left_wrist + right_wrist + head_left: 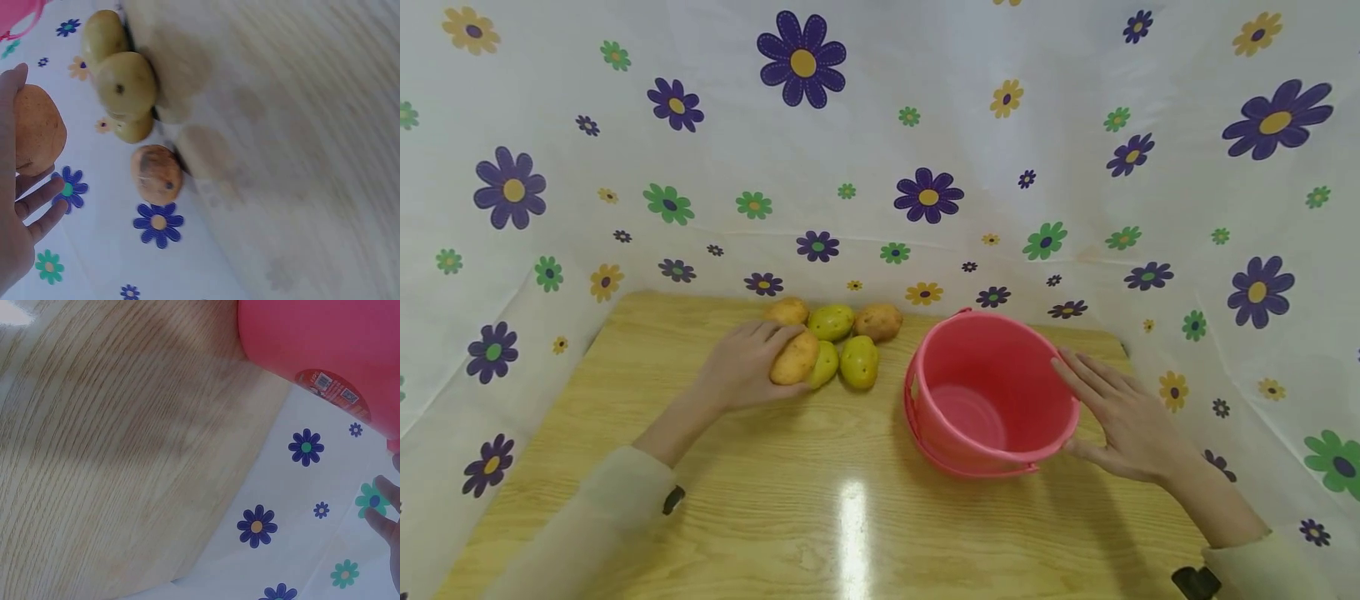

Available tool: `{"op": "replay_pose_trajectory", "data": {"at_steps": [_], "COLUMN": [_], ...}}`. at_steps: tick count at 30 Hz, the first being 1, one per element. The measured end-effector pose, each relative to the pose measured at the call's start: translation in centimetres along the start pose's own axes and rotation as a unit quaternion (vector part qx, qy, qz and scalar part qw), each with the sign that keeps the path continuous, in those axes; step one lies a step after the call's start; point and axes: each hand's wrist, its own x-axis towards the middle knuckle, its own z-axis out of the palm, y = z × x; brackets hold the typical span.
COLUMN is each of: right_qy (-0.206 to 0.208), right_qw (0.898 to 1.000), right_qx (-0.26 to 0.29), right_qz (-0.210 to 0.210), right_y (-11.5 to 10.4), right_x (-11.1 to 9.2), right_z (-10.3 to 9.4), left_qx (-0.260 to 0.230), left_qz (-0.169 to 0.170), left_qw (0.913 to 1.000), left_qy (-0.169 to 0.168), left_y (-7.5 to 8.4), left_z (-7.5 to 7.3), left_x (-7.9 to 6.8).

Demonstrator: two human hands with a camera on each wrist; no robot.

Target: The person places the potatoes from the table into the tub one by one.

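In the head view my left hand (pixel 737 367) holds a tan potato (pixel 794 358), fingers over its top and thumb at its near side. The left wrist view shows the same potato (pixel 39 130) raised off the table. Around it lie two brown potatoes, one behind (pixel 787 311) and one farther right (pixel 878 322), and three smooth yellow-green ones, whose kind I cannot tell: a back one (pixel 831 322), a partly hidden one (pixel 825 364) and a front one (pixel 859 363). With extended fingers, my right hand (pixel 1131 421) touches the right rim of a pink bucket (pixel 1000 350).
The bucket looks empty inside, its handle hanging down the left side. A wooden table (pixel 775 508) carries everything. Flower-printed cloth (pixel 865 150) stands along its back and sides. A printed label (pixel 334 394) shows on the bucket in the right wrist view.
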Motion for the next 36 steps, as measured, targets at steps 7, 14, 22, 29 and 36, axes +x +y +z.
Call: {"op": "replay_pose_trajectory", "data": {"at_steps": [7, 14, 22, 29, 36], "right_qy": [-0.002, 0.004, 0.005, 0.0, 0.004], "right_qw": [1.0, 1.0, 1.0, 1.0, 1.0], "right_qx": [0.002, 0.005, 0.007, 0.006, 0.007], "right_qz": [0.002, 0.002, 0.0, 0.004, 0.003], "right_y": [0.0, 0.0, 0.0, -0.1, -0.1], "right_x": [0.0, 0.0, -0.1, 0.0, -0.1], "right_z": [0.1, 0.3, 0.1, -0.1, 0.1], "left_qx": [-0.003, -0.019, -0.025, -0.036, -0.038], "left_qz": [0.004, 0.019, 0.041, 0.058, 0.064], "left_qw": [0.9999, 0.9989, 0.9965, 0.9939, 0.9916], "left_qy": [0.014, 0.039, 0.069, 0.087, 0.106], "left_y": [1.5, 3.0, 4.6, 6.1, 7.2], "left_z": [-0.4, -0.7, -1.0, -1.7, -2.0], "left_x": [1.0, 2.0, 3.3, 4.4, 5.6]}}
